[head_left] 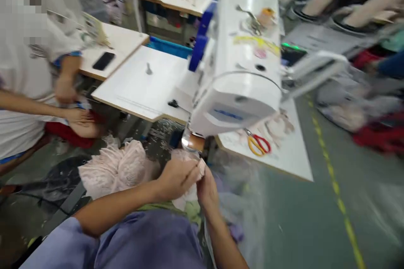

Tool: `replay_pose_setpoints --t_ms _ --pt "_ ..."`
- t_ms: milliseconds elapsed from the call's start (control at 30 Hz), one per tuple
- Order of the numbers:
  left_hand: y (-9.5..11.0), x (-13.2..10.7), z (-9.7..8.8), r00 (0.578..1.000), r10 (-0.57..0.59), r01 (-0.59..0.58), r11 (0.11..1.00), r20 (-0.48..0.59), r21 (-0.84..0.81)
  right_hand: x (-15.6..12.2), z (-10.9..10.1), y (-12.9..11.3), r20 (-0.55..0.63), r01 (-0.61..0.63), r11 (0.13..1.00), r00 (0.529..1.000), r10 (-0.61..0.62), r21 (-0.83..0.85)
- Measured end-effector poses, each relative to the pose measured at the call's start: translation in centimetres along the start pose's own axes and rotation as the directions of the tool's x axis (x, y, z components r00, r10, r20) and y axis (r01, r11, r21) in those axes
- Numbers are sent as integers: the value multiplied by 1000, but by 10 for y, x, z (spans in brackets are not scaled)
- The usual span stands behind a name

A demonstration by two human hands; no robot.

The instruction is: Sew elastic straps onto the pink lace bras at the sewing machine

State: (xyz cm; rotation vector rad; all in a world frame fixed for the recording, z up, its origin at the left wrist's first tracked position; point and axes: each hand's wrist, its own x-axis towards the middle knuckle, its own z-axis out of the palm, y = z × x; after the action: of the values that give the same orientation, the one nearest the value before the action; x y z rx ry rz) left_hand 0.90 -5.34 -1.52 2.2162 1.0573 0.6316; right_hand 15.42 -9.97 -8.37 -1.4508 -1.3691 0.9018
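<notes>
My left hand [177, 178] is closed on a pale pink fabric piece [201, 168], its fingers pinching the cloth from the left. From the right, my right hand [206, 189] grips the same piece, fingers pressed together. More of the pink fabric hangs below and behind my left hand, partly hidden. Just above both hands is the needle end of a white sewing machine [243, 88]. A bundle of pale pink lace bra cups [115, 166] lies to the left, beside my left forearm.
Scissors with red and yellow handles [259, 144] lie on the white table [296, 151] right of the machine, near fabric scraps. Another person [28, 71] sits at the left, hands low. A phone [104, 61] rests on the table behind. Yellow floor tape [334, 185] runs along the right.
</notes>
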Motion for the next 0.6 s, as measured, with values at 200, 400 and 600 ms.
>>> replay_pose_setpoints --t_ms 200,400,600 --pt "-2 13 2 969 -247 227 895 -3 -383 39 -17 -33 -71 -153 969 983 170 196" --pt "-28 17 -7 946 -301 277 943 -117 -183 93 -33 -23 -69 -110 982 990 122 154" --pt "-44 28 -9 984 25 6 985 -174 175 132 -41 -19 19 10 999 1000 -9 -50"
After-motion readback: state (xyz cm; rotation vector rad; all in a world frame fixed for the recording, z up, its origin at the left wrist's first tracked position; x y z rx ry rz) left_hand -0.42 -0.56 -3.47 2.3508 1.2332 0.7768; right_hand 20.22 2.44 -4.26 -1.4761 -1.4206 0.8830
